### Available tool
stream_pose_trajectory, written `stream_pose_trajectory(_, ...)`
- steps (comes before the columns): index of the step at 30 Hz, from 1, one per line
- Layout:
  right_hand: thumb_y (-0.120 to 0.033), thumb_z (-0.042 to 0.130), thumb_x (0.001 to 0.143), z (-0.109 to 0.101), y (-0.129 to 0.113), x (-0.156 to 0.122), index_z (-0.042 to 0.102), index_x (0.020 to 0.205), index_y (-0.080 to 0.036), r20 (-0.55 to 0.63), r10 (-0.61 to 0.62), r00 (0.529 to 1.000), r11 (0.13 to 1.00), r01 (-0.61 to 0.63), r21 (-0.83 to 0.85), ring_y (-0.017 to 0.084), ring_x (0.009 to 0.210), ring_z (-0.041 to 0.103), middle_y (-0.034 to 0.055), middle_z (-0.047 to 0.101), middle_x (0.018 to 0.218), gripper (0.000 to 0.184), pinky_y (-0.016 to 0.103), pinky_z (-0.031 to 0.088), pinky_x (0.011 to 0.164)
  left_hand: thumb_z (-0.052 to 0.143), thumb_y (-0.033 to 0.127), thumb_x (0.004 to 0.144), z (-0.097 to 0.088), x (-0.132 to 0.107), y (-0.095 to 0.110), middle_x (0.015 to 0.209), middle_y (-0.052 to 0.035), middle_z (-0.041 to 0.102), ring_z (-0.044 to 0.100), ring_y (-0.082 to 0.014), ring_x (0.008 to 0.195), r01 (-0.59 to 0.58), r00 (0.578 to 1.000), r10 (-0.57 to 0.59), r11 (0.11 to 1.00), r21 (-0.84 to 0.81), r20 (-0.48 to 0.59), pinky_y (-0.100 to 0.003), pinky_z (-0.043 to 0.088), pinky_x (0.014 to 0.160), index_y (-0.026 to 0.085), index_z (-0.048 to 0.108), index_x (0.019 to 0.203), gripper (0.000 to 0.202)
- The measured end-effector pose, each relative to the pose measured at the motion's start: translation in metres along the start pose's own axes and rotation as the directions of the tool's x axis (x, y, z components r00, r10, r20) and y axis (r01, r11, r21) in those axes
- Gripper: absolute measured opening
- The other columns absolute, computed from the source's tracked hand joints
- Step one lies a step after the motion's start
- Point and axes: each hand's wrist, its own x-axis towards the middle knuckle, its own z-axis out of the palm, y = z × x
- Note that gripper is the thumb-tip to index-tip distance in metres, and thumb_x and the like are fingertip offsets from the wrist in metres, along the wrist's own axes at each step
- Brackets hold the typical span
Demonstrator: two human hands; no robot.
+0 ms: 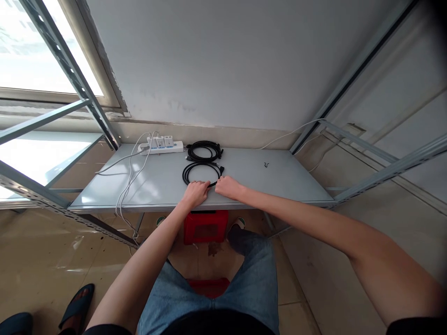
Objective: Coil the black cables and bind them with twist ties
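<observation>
A coiled black cable (186, 173) lies on the grey shelf near its front edge. My left hand (197, 192) is closed on the near side of this coil. Just to its right, my right hand (228, 187) is also closed on the coil, fingers curled in. The fingertips of both hands are partly hidden. Behind, a second coiled black cable (203, 143) rests flat, its near edge close to the first coil.
A white power strip (171, 148) with plugged-in adapters sits at the back left, its white cords (128, 184) hanging over the front edge. A small black twist tie (266, 164) lies on the right of the shelf (296, 186). Metal posts flank both sides. A red stool (206, 228) stands below. Another person's sandalled foot (78, 304) is at lower left.
</observation>
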Motion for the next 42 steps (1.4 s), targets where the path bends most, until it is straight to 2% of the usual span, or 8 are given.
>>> stream_pose_trajectory(6,-0.01,0.06,0.092,0.01,0.004,0.003,0.07,0.08,-0.013,0.066,0.285,0.956,0.8,-0.275,0.533,0.021,0.076,0.068,0.0143,0.073,0.083,0.016,0.027,0.044,0.067,0.039,0.03,0.106,-0.003,-0.001,0.001,0.101,-0.012,0.077,0.071,-0.0277,0.098,-0.021,1.0,0.021,1.0,0.019,0.009,-0.037,0.045,0.085,0.02,0.064,0.106,0.027)
stream_pose_trajectory(11,-0.029,0.051,0.102,0.031,0.008,0.008,0.058,0.077,-0.015,0.322,0.231,0.918,-0.262,-0.26,0.929,0.007,0.043,0.037,-0.0013,0.055,0.06,0.029,0.021,0.026,0.044,0.038,0.028,0.106,-0.002,0.0,0.001,0.1,-0.0126,0.077,0.072,-0.0275,0.096,0.005,1.0,-0.005,1.0,0.008,-0.001,-0.037,0.045,0.084,0.021,0.063,0.107,0.027)
stream_pose_trajectory(15,-0.035,0.058,0.101,0.044,0.005,0.009,0.054,0.079,-0.017,0.318,0.218,0.923,-0.592,-0.134,0.794,0.006,0.045,0.039,-0.0052,0.049,0.06,0.029,0.019,0.027,0.043,0.037,0.029,0.106,0.001,0.001,0.001,0.101,-0.0131,0.077,0.072,-0.0274,0.097,0.024,1.0,-0.024,1.0,0.002,0.001,-0.037,0.045,0.087,0.021,0.063,0.109,0.028)
stream_pose_trajectory(21,-0.025,0.039,0.108,0.04,0.016,-0.002,0.059,0.085,-0.014,0.246,0.247,0.937,-0.217,-0.194,0.957,0.007,0.047,0.044,-0.0028,0.05,0.064,0.033,0.02,0.028,0.043,0.038,0.028,0.105,0.001,0.001,0.0,0.097,-0.0128,0.076,0.072,-0.028,0.094,0.013,1.0,-0.013,0.999,0.041,-0.002,-0.037,0.046,0.084,0.02,0.064,0.106,0.027)
stream_pose_trajectory(25,-0.015,0.038,0.107,0.034,0.017,-0.01,0.06,0.095,-0.015,0.012,0.313,0.95,0.446,-0.158,0.881,0.011,0.061,0.057,0.0029,0.062,0.078,0.025,0.021,0.039,0.056,0.035,0.03,0.106,0.001,0.002,0.0,0.095,-0.0126,0.076,0.071,-0.0283,0.091,0.006,1.0,-0.006,0.999,0.045,0.005,-0.038,0.046,0.082,0.02,0.064,0.107,0.03)
stream_pose_trajectory(29,-0.004,0.044,0.101,0.027,0.016,-0.016,0.061,0.117,-0.014,-0.205,0.222,0.953,0.939,-0.152,0.309,0.018,0.085,0.067,0.0144,0.068,0.109,0.025,0.024,0.042,0.065,0.034,0.033,0.106,0.0,0.001,0.0,0.096,-0.0124,0.076,0.072,-0.0276,0.091,0.026,1.0,-0.026,0.999,0.047,0.009,-0.037,0.047,0.082,0.021,0.064,0.107,0.032)
stream_pose_trajectory(37,-0.002,0.04,0.099,0.008,0.022,-0.013,0.067,0.117,-0.009,-0.146,-0.072,0.987,0.997,0.072,-0.007,0.022,0.092,0.068,0.0191,0.07,0.111,0.033,0.028,0.046,0.069,0.035,0.033,0.106,0.0,0.001,-0.001,0.096,-0.0122,0.076,0.072,-0.0287,0.091,0.026,1.0,-0.026,0.998,0.061,0.0,-0.037,0.046,0.082,0.022,0.064,0.105,0.032)
stream_pose_trajectory(42,-0.007,0.058,0.089,0.009,0.006,-0.009,0.072,0.09,-0.01,-0.075,0.306,0.949,0.829,-0.226,0.512,0.021,0.084,0.07,0.0158,0.075,0.09,0.014,0.026,0.046,0.068,0.035,0.033,0.106,0.0,0.001,-0.001,0.098,-0.0122,0.077,0.072,-0.029,0.093,0.008,1.0,-0.009,0.997,0.076,0.01,-0.037,0.046,0.082,0.022,0.064,0.106,0.031)
